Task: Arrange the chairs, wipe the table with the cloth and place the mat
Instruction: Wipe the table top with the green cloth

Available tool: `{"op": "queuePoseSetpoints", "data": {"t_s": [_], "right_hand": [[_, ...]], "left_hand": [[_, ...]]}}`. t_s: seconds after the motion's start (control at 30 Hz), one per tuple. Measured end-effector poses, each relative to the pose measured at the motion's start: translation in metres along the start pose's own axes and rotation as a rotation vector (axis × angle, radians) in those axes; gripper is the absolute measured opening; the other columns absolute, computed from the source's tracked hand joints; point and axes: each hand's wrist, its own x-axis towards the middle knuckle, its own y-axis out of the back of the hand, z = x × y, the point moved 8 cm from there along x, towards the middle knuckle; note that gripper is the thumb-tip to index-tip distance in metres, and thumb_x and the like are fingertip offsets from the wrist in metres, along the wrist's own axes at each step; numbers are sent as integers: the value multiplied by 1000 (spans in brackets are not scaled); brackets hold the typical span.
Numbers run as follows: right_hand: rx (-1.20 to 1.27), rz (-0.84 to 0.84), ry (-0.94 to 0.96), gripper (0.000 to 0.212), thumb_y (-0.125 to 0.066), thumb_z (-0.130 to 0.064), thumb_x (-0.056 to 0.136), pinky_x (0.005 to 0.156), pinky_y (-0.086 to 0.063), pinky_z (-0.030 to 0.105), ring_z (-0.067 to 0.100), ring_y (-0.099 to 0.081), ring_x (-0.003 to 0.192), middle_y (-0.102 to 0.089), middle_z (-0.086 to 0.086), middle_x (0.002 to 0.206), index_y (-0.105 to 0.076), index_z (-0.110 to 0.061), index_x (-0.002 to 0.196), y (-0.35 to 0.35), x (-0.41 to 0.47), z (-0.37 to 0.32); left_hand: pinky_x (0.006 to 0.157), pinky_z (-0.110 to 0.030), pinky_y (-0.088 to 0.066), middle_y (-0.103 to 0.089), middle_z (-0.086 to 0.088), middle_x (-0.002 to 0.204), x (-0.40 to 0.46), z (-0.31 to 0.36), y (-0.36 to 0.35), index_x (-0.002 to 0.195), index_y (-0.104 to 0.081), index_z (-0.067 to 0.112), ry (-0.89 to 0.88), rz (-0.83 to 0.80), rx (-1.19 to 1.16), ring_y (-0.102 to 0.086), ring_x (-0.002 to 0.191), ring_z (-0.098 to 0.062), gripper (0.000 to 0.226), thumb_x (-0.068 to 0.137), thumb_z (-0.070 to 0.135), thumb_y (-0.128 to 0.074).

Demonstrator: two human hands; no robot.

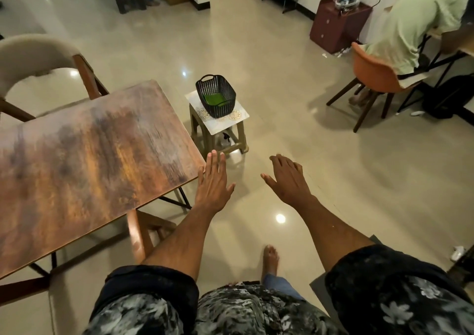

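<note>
A person in a pale shirt (415, 24) sits on an orange chair (374, 75) beside a maroon cabinet (336, 24)

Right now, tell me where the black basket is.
In the head view the black basket sits on a small stool on the floor, just past the wooden table's far right corner, ahead of both hands.

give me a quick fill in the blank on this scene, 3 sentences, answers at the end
1. The black basket stands on a small ____.
2. The thing lying inside the basket is ____ in colour.
3. Both the left hand and the right hand hold ____.

Missing words: stool; green; nothing
</note>
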Motion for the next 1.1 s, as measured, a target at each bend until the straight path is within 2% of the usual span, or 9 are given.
{"op": "queuePoseSetpoints", "data": {"t_s": [0.3,0.53,0.77,1.1], "right_hand": [[11,-37,39,59,-43,-52,112,119,-31,43,26,-42,150,-44,7,159,-41,-13,156,10,71,60],[7,-84,109,60,-43,-52,112,120,-30,44,27,-40,152,-42,10,163,-41,-12,156,12,118,103],[2,-121,161,62,-42,-54,112,121,-31,44,28,-37,155,-39,12,166,-41,-11,157,6,165,112],[-24,-120,198,62,-41,-55,112,123,-31,41,28,-38,155,-40,12,166,-40,-12,157,19,258,128]], "left_hand": [[136,-50,3,27,-14,177,73,42,-3,169,20,10,42,-24,10,24,165,-28,96,112,50,-46],[137,-52,-1,23,-14,178,113,72,-8,170,17,11,102,3,-13,20,167,-30,98,111,48,-51],[136,-52,-4,22,-14,179,154,76,-12,171,15,10,151,-17,13,19,167,-29,98,110,49,-51],[136,-50,0,22,-13,179,248,67,3,171,15,9,181,-28,-35,20,167,-28,96,111,49,-49]]}}
